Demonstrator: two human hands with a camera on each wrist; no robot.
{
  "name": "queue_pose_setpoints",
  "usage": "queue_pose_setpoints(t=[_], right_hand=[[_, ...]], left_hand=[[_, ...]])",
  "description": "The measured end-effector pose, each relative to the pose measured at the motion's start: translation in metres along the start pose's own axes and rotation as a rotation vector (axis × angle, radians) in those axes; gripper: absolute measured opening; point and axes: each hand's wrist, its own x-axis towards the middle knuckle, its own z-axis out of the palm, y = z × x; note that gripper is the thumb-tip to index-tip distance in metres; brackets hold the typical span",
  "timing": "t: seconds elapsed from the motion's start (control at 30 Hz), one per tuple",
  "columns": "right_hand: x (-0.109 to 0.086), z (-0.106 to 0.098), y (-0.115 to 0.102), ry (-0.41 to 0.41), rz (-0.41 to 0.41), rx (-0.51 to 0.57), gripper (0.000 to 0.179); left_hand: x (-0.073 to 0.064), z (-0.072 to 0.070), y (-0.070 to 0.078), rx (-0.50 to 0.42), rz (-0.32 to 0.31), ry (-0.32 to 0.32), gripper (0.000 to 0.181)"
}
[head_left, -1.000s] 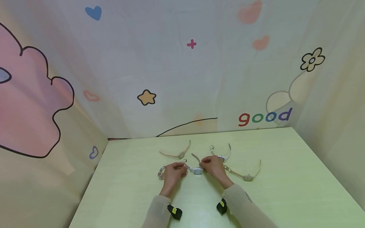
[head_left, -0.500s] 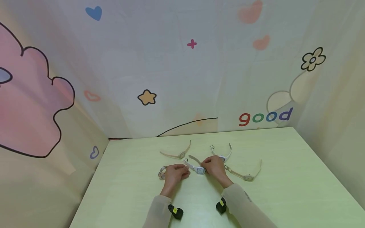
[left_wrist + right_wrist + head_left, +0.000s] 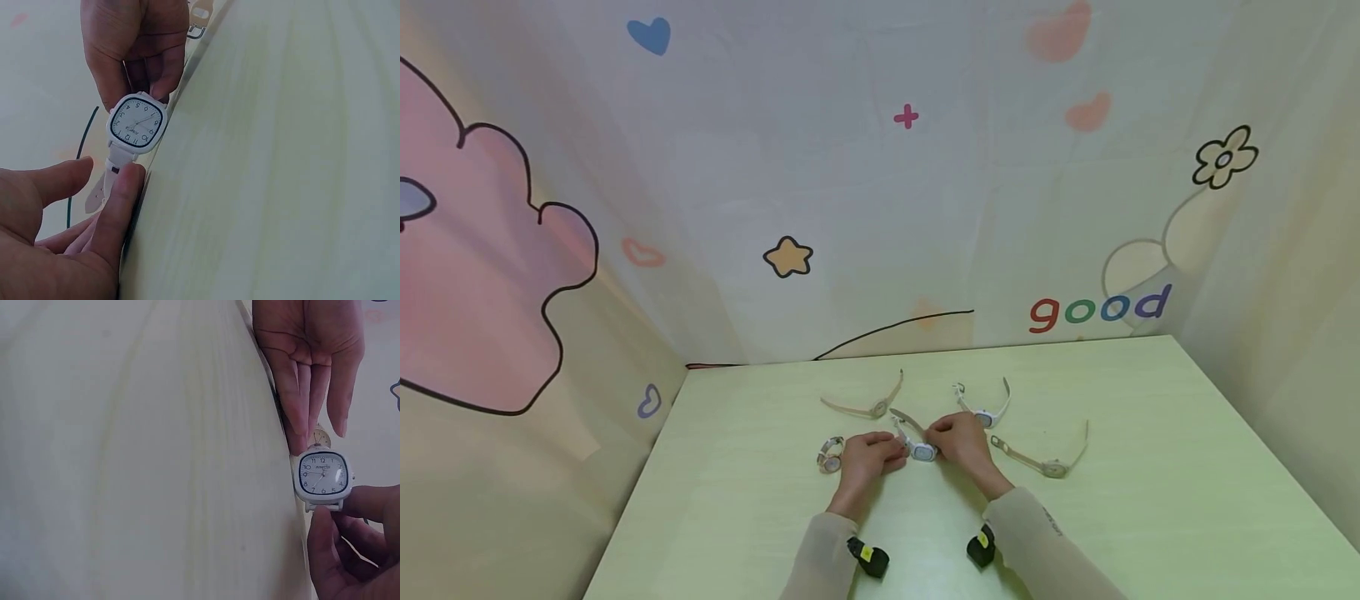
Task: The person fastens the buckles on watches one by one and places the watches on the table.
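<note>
A white square-faced wristwatch [image 3: 923, 452] is between my two hands, its strap ends curving back. My right hand [image 3: 958, 437] pinches the strap beside the case, as the right wrist view shows with the watch face [image 3: 323, 474] turned to that camera. My left hand [image 3: 871, 462] is at the other side of the watch. In the left wrist view its thumb stands apart, and its straight index finger [image 3: 115, 215] touches or nearly touches the strap [image 3: 112, 169] by the case. My left hand partly hides the buckle end.
Around the hands on the pale table [image 3: 737, 517] lie a looped wristwatch [image 3: 830, 457] at left, a tan-strap watch [image 3: 877, 407] behind, a white watch [image 3: 985, 417] behind my right hand, and another tan watch [image 3: 1054, 468] at right. A printed curtain [image 3: 865, 183] hangs behind the table.
My left hand has moved right, toward the watch case, uncovering more of the looped watch. The held watch swung slightly right, then a little back, while my right hand stayed nearly in place.
</note>
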Motion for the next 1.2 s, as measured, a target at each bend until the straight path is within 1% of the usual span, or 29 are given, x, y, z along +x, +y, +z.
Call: queue_pose_setpoints(t=[0.07,0.13,0.23,0.33,0.43,0.63,0.7,0.87,1.0,1.1,1.2], right_hand=[[-0.001,0.0,-0.001,-0.005,-0.014,0.003,0.009],[-0.002,0.0,-0.002,-0.008,-0.023,0.007,0.009],[-0.003,0.001,-0.003,-0.008,-0.031,0.011,0.009],[-0.004,0.001,-0.004,-0.009,-0.03,0.016,0.009],[-0.005,0.001,-0.005,-0.008,-0.029,0.031,0.009],[-0.006,0.0,-0.005,0.014,-0.084,0.043,0.008],[-0.006,0.0,-0.005,0.004,-0.088,0.072,0.008],[-0.007,-0.001,-0.005,-0.033,-0.081,0.17,0.007],[-0.01,-0.002,-0.005,-0.059,-0.072,0.263,0.007],[-0.012,-0.004,-0.007,-0.079,-0.066,0.331,0.009],[-0.013,-0.005,-0.007,-0.095,-0.063,0.37,0.018]], left_hand=[[0.0,0.001,0.0,-0.017,-0.009,-0.009,0.031],[-0.001,0.002,0.001,-0.029,-0.006,-0.017,0.031],[-0.001,0.003,0.0,-0.041,-0.01,-0.016,0.03],[0.001,0.004,0.0,-0.043,-0.019,-0.008,0.03],[0.002,0.005,0.0,-0.037,-0.015,-0.005,0.031],[0.004,0.006,0.004,-0.026,-0.02,0.018,0.032],[0.004,0.007,0.005,-0.025,-0.024,0.025,0.032],[0.003,0.006,0.006,-0.027,-0.009,0.035,0.036],[0.001,0.006,0.007,-0.035,0.014,0.045,0.037],[0.001,0.006,0.009,-0.004,0.061,0.053,0.035],[0.0,0.007,0.01,0.005,0.101,0.045,0.034]])
